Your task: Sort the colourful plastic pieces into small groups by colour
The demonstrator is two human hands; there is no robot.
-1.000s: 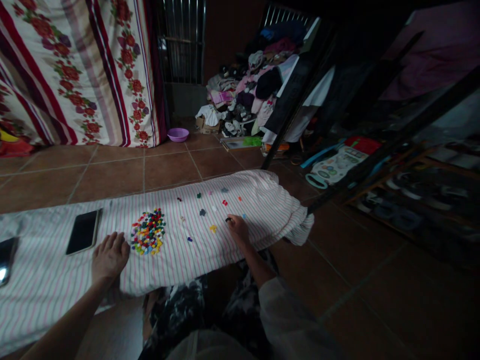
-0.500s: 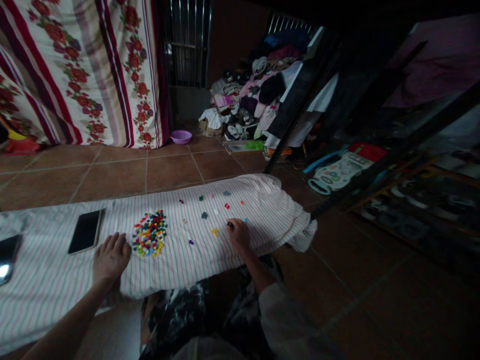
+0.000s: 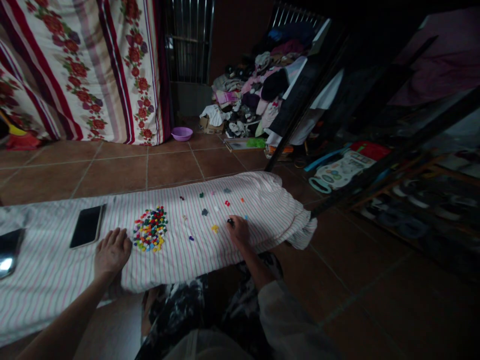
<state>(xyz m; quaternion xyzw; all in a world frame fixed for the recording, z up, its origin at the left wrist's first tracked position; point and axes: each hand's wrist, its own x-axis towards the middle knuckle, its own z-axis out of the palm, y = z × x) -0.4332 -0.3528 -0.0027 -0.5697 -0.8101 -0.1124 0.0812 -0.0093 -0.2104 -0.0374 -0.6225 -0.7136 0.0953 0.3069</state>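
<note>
On the striped cloth (image 3: 165, 270) my left hand (image 3: 112, 251) lies palm down with its fingers flat, just left of a pile of small multicoloured pieces (image 3: 150, 229). My right hand (image 3: 237, 230) is closed in a pinch at a small black piece (image 3: 230, 221), near the cloth's right part. Around it lie small groups sorted by colour: yellow (image 3: 214, 228), dark grey (image 3: 204, 212), red (image 3: 227, 203), orange (image 3: 242, 200), and blue (image 3: 246, 217), partly beside the hand. A purple group (image 3: 191, 238) sits nearer the pile.
A phone (image 3: 87, 226) lies beyond my left hand, and another dark device (image 3: 9, 252) at the far left. Behind the cloth stand a purple basin (image 3: 182, 133) and a clothes heap (image 3: 262, 90). A dark slanted pole (image 3: 288, 132) rises at the right.
The view has shifted slightly. Both hands stay in nearly the same places, the left one flat and the right one still pinched at the black piece.
</note>
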